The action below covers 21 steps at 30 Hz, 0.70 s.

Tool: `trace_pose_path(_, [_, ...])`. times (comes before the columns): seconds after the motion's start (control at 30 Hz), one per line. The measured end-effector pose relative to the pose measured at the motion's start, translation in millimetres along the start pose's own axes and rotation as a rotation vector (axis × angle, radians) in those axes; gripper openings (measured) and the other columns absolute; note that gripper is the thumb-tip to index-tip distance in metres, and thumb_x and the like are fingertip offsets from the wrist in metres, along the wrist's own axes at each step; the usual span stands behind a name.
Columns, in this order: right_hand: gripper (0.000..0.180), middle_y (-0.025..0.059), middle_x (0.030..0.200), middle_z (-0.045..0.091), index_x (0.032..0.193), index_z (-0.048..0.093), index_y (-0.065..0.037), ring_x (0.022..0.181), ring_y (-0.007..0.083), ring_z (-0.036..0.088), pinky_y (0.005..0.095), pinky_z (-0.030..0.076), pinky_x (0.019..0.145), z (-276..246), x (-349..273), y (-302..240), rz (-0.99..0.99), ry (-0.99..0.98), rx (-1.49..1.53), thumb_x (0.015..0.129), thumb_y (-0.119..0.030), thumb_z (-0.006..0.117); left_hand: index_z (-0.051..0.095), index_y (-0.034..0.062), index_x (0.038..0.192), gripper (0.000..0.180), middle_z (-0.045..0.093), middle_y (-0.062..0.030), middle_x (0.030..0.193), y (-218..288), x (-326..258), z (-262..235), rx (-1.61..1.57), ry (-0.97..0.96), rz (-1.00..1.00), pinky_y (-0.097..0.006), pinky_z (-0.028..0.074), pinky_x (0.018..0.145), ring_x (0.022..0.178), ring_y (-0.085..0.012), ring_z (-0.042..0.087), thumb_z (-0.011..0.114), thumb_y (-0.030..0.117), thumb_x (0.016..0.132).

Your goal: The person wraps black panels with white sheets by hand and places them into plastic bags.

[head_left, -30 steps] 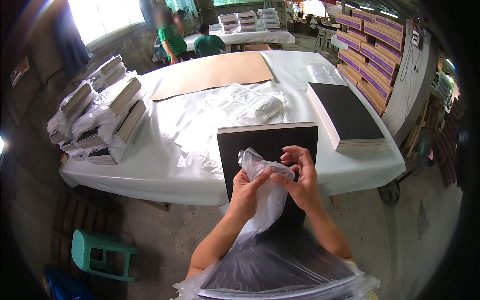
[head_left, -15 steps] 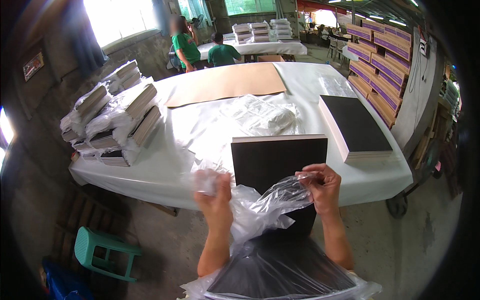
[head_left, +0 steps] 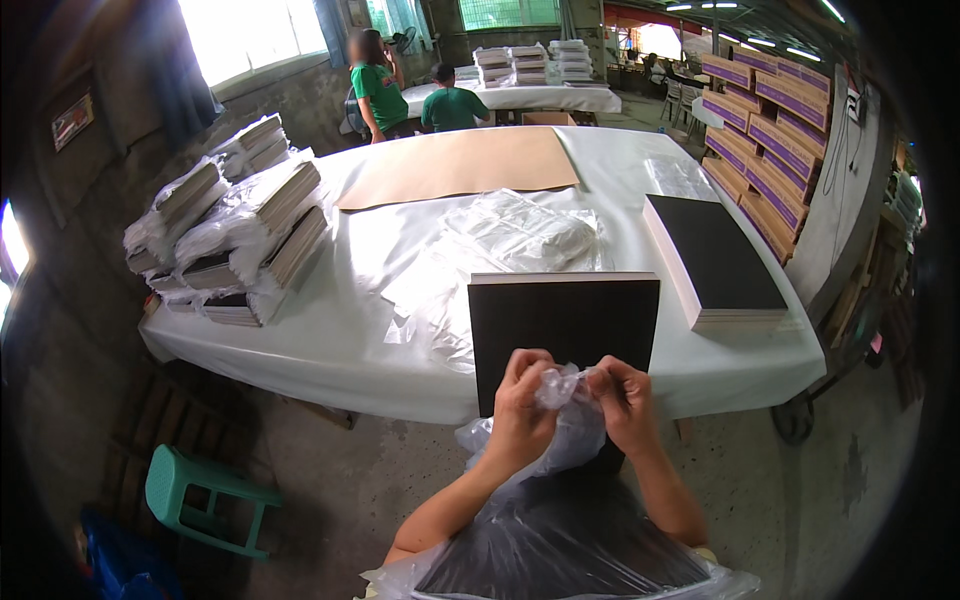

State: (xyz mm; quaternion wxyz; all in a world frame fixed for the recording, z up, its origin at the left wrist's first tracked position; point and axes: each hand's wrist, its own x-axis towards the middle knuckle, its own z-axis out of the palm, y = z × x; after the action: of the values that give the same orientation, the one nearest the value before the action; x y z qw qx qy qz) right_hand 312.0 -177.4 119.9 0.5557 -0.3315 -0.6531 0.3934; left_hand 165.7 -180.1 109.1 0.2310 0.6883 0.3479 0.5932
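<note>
Both ends of a clear plastic bag are bunched together in front of me. My left hand is closed on its gathered plastic, and my right hand pinches the same bunch from the other side. Below them, the bag covers a black, flat-topped stack close to my body. Just beyond my fingers, a stack of black boards with pale edges stands upright against the table's near edge; its lower part is hidden behind my hands and the bag.
The white-covered table carries loose plastic bags, a brown sheet, another black-topped stack and wrapped bundles. A green stool stands at left. Cartons are piled at right. Two people in green are at the back.
My hands have come together from wide apart, the left moving rightward and the right slightly left and down. The plastic stretched between them is now bunched up.
</note>
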Motion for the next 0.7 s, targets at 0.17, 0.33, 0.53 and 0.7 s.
trace_pose_path(0.17, [0.026,-0.0001,0.074,0.044,0.067,0.051,-0.002,0.065,0.0067,0.04,0.0177,0.032,0.06,6.0,2.3,-0.1,-0.027,-0.119,0.067,0.083,-0.021,0.059,0.044,0.0084,0.087,0.014,0.048,0.0023,0.068,10.3,-3.7,-3.3,-0.645,0.149,-0.542,-0.016,0.027,0.041,0.046,-0.0027,0.037,0.049,0.021,0.089])
trace_pose_path(0.33, [0.024,-0.0022,0.062,0.046,0.072,0.049,-0.007,0.056,0.0057,0.045,0.0193,0.037,0.051,-1.5,-3.1,8.5,0.141,-0.106,0.522,0.087,-0.025,0.052,0.046,0.0078,0.096,0.023,0.049,0.0026,0.068,21.6,-0.8,-16.1,-0.854,-0.197,-0.656,-0.016,0.025,0.038,0.044,-0.0022,0.036,0.055,0.026,0.085])
trace_pose_path(0.53, [0.026,-0.0015,0.054,0.045,0.072,0.044,-0.011,0.041,0.0058,0.041,0.02,0.035,0.037,-13.6,-1.5,-17.1,0.361,0.043,0.873,0.088,-0.03,0.048,0.054,0.0019,0.099,0.043,0.054,-0.0021,0.067,12.2,-6.2,-15.6,-0.742,-0.863,-0.415,-0.021,0.036,0.042,0.045,-0.0081,0.047,0.076,0.019,0.066])
trace_pose_path(0.7, [0.027,-0.0035,0.054,0.039,0.077,0.045,-0.014,0.034,0.0058,0.035,0.0199,0.033,0.031,-61.5,10.5,11.8,0.353,0.205,0.999,0.086,-0.039,0.049,0.063,0.0017,0.096,0.05,0.061,-0.0098,0.081,17.4,-6.2,-20.8,-0.828,-1.147,0.003,-0.027,0.043,0.057,0.064,-0.0172,0.057,0.078,0.033,0.06])
